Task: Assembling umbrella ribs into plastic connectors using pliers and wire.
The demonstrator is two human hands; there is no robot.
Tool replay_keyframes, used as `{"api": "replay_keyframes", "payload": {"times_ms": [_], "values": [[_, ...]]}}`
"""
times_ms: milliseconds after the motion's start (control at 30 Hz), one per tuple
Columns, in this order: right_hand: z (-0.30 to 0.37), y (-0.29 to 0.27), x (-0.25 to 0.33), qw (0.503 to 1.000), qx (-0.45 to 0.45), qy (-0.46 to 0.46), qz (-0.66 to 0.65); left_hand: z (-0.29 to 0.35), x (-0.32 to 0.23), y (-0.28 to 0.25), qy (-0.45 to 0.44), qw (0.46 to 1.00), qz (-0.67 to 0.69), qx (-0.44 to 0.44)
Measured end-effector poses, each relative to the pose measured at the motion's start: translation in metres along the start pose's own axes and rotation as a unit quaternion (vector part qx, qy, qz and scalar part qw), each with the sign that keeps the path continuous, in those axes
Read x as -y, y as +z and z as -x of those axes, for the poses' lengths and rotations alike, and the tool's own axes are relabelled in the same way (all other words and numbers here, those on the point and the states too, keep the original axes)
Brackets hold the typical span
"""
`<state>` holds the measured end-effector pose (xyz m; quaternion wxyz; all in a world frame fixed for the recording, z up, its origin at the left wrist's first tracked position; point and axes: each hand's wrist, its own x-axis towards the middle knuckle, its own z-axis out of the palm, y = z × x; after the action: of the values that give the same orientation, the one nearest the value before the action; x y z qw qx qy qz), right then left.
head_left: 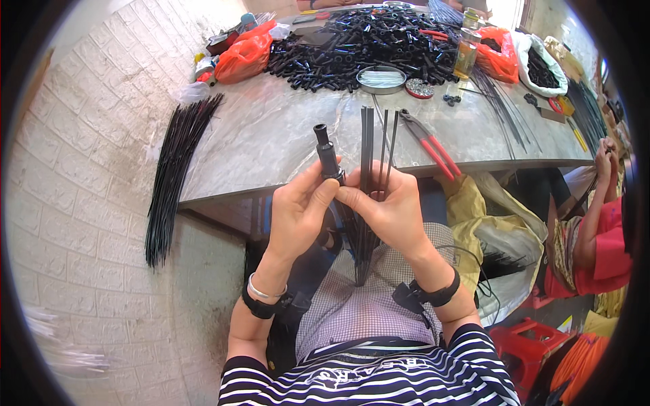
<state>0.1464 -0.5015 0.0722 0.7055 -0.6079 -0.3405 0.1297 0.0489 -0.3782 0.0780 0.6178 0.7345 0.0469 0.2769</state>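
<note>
My left hand (296,208) is closed round a black stepped plastic tube (328,155), which stands nearly upright with its flared end on top. Close beside it, my right hand (391,211) grips several thin black rods (366,142). They run up past its fingers and down over the checked cloth on my lap. My two thumbs meet at the tube's lower end, where a small dark part shows between them. What the right fingertips pinch there is hidden.
A large heap of black tubes (369,44) covers the back of the grey table (271,135). Red-handled cutters (432,149) lie at its front edge. A bundle of black rods (177,183) overhangs the left edge. At right sit a yellow sack (474,216) and another person's hand (604,159).
</note>
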Motion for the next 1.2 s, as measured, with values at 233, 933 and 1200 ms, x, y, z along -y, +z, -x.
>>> {"api": "replay_keyframes", "payload": {"times_ms": [233,933,1200], "values": [[0.006,0.005,-0.007,0.997,-0.007,-0.038,-0.069,0.002,0.009,0.001,0.039,0.998,0.036,-0.023],[0.013,0.030,0.003,0.974,-0.054,-0.137,0.174,0.007,0.026,-0.005,-0.039,0.972,0.228,-0.044],[0.038,0.021,0.010,0.961,0.093,-0.205,0.162,-0.004,0.036,-0.009,-0.066,0.928,0.365,-0.043]]}}
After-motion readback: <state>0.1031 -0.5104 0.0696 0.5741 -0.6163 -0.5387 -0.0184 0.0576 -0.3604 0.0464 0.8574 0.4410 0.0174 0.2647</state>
